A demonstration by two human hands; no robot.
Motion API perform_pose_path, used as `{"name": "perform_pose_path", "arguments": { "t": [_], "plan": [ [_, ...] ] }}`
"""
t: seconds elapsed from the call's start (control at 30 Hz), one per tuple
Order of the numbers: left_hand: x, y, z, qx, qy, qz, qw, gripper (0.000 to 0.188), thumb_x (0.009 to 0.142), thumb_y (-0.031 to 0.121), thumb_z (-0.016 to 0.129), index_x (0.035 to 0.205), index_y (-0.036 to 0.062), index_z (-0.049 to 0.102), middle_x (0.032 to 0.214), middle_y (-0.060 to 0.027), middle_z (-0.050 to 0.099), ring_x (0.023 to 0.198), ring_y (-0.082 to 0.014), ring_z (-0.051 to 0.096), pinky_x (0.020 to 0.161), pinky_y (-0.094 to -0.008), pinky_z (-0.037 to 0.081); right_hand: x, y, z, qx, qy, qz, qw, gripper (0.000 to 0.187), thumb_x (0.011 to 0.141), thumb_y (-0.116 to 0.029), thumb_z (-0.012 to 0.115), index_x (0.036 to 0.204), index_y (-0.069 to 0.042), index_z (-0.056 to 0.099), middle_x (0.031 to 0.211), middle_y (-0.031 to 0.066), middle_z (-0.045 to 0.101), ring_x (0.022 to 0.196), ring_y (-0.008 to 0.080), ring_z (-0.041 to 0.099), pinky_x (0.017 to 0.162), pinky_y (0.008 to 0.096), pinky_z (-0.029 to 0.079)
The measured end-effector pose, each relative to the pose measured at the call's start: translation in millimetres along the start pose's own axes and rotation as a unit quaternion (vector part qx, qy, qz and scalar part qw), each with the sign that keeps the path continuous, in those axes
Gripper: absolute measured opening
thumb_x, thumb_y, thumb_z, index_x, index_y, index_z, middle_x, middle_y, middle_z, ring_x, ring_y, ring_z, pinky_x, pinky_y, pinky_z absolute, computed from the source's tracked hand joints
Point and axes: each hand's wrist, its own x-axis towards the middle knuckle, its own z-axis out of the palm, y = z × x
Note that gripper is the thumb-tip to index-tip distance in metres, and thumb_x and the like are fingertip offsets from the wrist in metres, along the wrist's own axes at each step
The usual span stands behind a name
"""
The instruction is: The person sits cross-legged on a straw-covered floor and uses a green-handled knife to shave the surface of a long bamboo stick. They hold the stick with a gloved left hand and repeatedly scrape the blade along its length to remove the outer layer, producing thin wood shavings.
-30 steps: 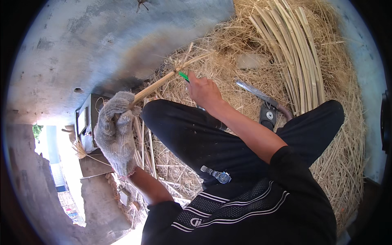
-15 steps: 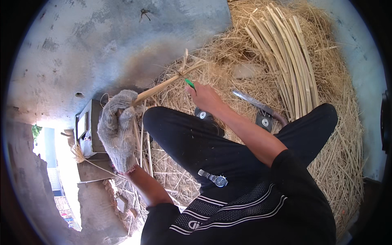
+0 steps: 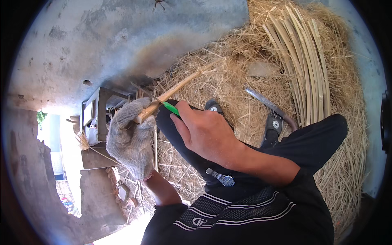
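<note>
A grey knitted glove covers my left hand (image 3: 131,139), which is closed around a pale wooden stick (image 3: 181,85). The stick's thick cut end juts out by the glove's fingers, while its thin, ragged end points away to the far right. My right hand (image 3: 210,132) is bare and grips a knife by its green handle (image 3: 171,108). The thin dark blade (image 3: 146,91) lies across the stick just beyond the glove, its tip pointing left. I cannot tell how deep the edge sits in the wood.
Long pale sticks (image 3: 308,67) lie bundled on straw (image 3: 253,96) at the far right. A sickle (image 3: 267,104) with a curved handle rests near my shoe (image 3: 272,126). On my lap is a wristwatch (image 3: 227,180). A box-like metal object (image 3: 96,114) stands left, below the wall (image 3: 122,36).
My right hand has drawn the knife back along the stick, from near its far end to beside the glove. A raised sliver near the far end no longer stands up. The view has shifted slightly.
</note>
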Motion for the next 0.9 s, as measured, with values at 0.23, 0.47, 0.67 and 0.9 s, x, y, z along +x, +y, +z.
{"name": "perform_pose_path", "arguments": {
  "t": [0.23, 0.47, 0.67, 0.9],
  "plan": [
    [-2, 4, -2, 0.141, 0.016, 0.071, 0.987, 0.036, 0.071, -0.003, 0.082, 0.105, 0.0009, 0.071, 0.105, -0.0079, 0.066, 0.099, -0.0205, 0.064, 0.086, -0.0317, 0.055, -2, 17, 16, -0.036, 0.041, -0.040, 0.998, 0.018, 0.096, -0.016, 0.060, 0.095, -0.002, 0.049, 0.063, 0.0164, 0.060, 0.053, 0.0342, 0.063, 0.048, 0.0442, 0.050],
    [-3, 9, -7, 0.069, 0.018, -0.047, 0.996, 0.031, 0.076, -0.006, 0.079, 0.105, 0.0045, 0.072, 0.098, -0.0044, 0.066, 0.089, -0.0141, 0.065, 0.076, -0.0259, 0.054, -1, 172, 42, -0.272, -0.018, 0.161, 0.948, 0.014, 0.095, -0.018, 0.056, 0.099, -0.004, 0.054, 0.067, 0.0196, 0.065, 0.063, 0.0397, 0.069, 0.055, 0.0517, 0.054],
    [-25, 6, 3, 0.108, 0.034, -0.021, 0.993, 0.035, 0.070, -0.002, 0.085, 0.103, 0.0029, 0.073, 0.101, -0.0077, 0.070, 0.090, -0.0156, 0.066, 0.076, -0.0277, 0.055, -17, 64, 6, -0.009, -0.029, 0.143, 0.989, 0.027, 0.100, -0.025, 0.053, 0.110, 0.000, 0.051, 0.071, 0.0243, 0.065, 0.065, 0.0466, 0.064, 0.056, 0.0519, 0.051],
    [-29, 12, 6, 0.185, 0.007, 0.049, 0.981, 0.038, 0.068, -0.003, 0.086, 0.103, 0.0017, 0.074, 0.098, -0.0078, 0.071, 0.086, -0.0155, 0.066, 0.074, -0.0270, 0.054, -27, 1, 9, -0.025, 0.031, -0.029, 0.999, 0.015, 0.097, -0.016, 0.059, 0.100, -0.003, 0.052, 0.067, 0.0162, 0.061, 0.060, 0.0356, 0.065, 0.052, 0.0447, 0.051]
  ]
}}
